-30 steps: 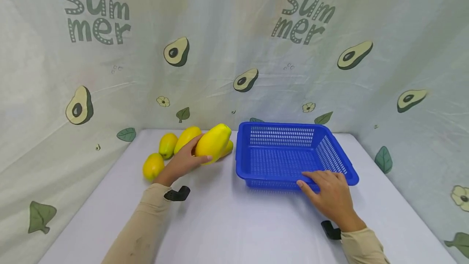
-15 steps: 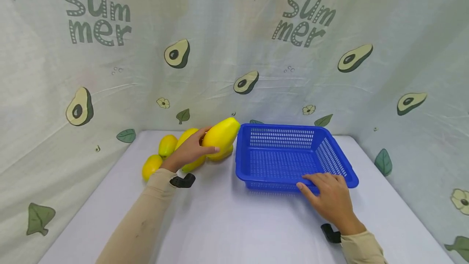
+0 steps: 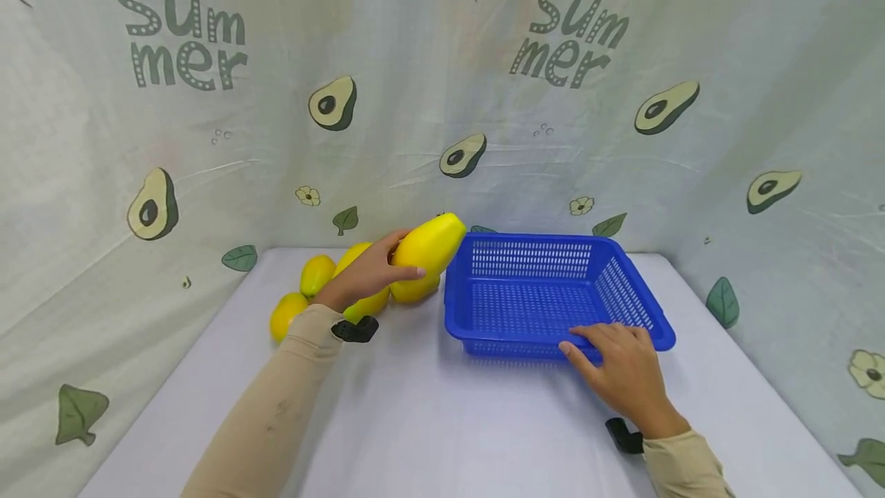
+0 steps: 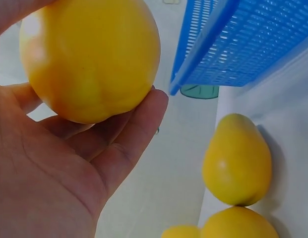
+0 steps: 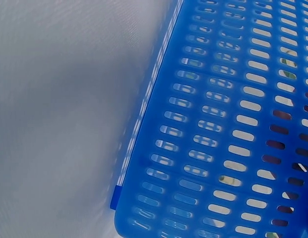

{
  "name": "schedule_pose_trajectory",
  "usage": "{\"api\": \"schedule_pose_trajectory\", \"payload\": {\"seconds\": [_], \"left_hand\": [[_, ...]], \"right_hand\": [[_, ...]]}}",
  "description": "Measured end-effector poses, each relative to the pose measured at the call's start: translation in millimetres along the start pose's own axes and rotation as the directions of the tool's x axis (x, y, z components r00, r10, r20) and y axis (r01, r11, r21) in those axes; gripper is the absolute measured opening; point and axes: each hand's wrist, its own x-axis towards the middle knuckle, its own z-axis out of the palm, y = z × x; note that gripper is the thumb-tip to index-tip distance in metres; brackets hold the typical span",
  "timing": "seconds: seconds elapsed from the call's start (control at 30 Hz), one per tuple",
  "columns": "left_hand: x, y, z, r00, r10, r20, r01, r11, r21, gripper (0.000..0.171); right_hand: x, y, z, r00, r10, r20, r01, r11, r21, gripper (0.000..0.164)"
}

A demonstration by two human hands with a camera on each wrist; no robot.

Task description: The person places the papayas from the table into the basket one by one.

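My left hand [image 3: 373, 271] holds a large yellow papaya [image 3: 430, 244] raised above the other fruit, just left of the basket. In the left wrist view the fingers curl under the rounded end of this papaya [image 4: 92, 59]. A blue plastic basket [image 3: 532, 302] with slotted walls stands on the table. My right hand [image 3: 622, 367] grips its front rim, thumb on the outside and fingers reaching over inside. Dark finger shapes show through the slots of the basket wall [image 5: 193, 139] in the right wrist view.
Several more yellow papayas [image 3: 316, 275] lie grouped at the table's back left, partly hidden behind the left hand. White cloth covers the table [image 3: 442, 421]. A patterned curtain [image 3: 401, 44] hangs behind and along both sides.
My left hand has moved right and slightly up with the papaya, from over the fruit group toward the basket's left rim. The right hand and the basket have stayed in place.
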Motion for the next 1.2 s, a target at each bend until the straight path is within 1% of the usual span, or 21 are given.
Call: {"api": "schedule_pose_trajectory", "payload": {"seconds": [0.13,0.33,0.47,0.67,0.83,1.0,1.2], "left_hand": [[4.5,6.6,1.8,1.0,0.015,0.008,-0.015,1.0,-0.003,0.088],[10.0,15.4,4.4,0.997,0.07,0.029,-0.069,0.997,-0.035,0.083],[14.0,20.0,7.0,0.994,0.097,0.054,-0.095,0.995,-0.032,0.081],[20.9,29.6,10.3,0.989,0.097,0.109,-0.097,0.995,0.0,0.08],[20.9,34.8,13.5,0.983,0.103,0.15,-0.105,0.994,0.005,0.08],[19.0,36.8,17.2,0.982,0.099,0.162,-0.1,0.995,0.0,0.081],[22.8,37.5,19.3,0.984,0.068,0.163,-0.07,0.998,0.006,0.085]], "right_hand": [[0.1,0.7,-0.3,1.0,-0.004,-0.008,0.004,1.0,0.0,0.037],[1.2,1.1,-0.8,1.0,-0.012,-0.016,0.012,1.0,0.001,0.038],[-0.8,0.9,0.3,1.0,-0.006,-0.009,0.006,1.0,0.005,0.037],[-1.9,1.1,1.0,1.0,-0.004,-0.02,0.005,1.0,0.014,0.036],[-2.8,0.2,1.1,1.0,-0.007,-0.012,0.007,1.0,-0.022,0.038],[-3.6,-4.7,1.9,1.0,0.016,0.002,-0.016,0.998,-0.066,0.043],[-2.7,-5.8,4.0,0.999,0.033,-0.014,-0.033,0.999,-0.023,0.041]]}}
